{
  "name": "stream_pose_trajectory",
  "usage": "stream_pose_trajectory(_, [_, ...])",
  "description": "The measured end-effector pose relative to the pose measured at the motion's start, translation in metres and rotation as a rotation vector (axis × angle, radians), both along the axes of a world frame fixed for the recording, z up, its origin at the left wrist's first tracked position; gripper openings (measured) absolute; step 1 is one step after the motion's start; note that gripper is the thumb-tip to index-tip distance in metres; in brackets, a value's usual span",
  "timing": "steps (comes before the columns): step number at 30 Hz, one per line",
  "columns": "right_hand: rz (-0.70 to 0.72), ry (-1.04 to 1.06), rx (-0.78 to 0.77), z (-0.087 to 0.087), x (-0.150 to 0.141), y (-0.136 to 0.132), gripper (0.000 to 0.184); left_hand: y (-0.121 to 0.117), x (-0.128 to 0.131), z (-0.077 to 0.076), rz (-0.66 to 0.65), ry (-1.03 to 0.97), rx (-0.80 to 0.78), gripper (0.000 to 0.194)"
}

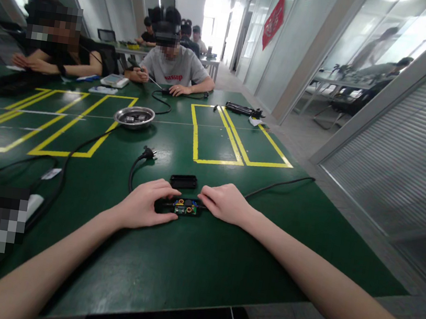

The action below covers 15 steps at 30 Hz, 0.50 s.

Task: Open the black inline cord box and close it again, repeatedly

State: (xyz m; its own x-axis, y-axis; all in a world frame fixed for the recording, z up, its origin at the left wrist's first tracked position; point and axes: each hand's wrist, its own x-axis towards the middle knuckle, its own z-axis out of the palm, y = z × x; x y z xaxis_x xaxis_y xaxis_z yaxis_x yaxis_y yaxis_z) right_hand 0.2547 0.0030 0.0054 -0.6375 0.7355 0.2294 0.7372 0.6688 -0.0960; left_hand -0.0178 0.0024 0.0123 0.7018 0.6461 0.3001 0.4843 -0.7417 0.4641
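An opened black power adapter (184, 207) lies on the green table (190, 262), its circuit board with coloured parts showing. My left hand (145, 204) grips its left end with curled fingers. My right hand (225, 202) holds its right end, fingers closed over it. The adapter's black lid (183, 181) lies just behind, apart from both hands. A black cable runs from the adapter to the right, and a loose plug (148, 153) lies further back.
A metal bowl (134, 116) with small parts sits at the centre back. Yellow tape rectangles (234, 146) mark the table. Cables (55, 179) trail at the left. Two people sit across the table at the back left, with a black tool (241, 109) to their right.
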Motion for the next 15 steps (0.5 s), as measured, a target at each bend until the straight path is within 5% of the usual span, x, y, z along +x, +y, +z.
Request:
stream_pose_trajectory(8, [-0.052, 0.151, -0.009, -0.0082, -0.0075, 0.0003, 0.023, -0.0004, 0.001, 0.0006, 0.044, 0.046, -0.023, 0.03])
stream_pose_trajectory(15, [-0.009, 0.061, 0.045, -0.0073, -0.0089, -0.0006, 0.024, -0.0001, 0.0013, -0.0008, 0.062, 0.081, -0.046, 0.033])
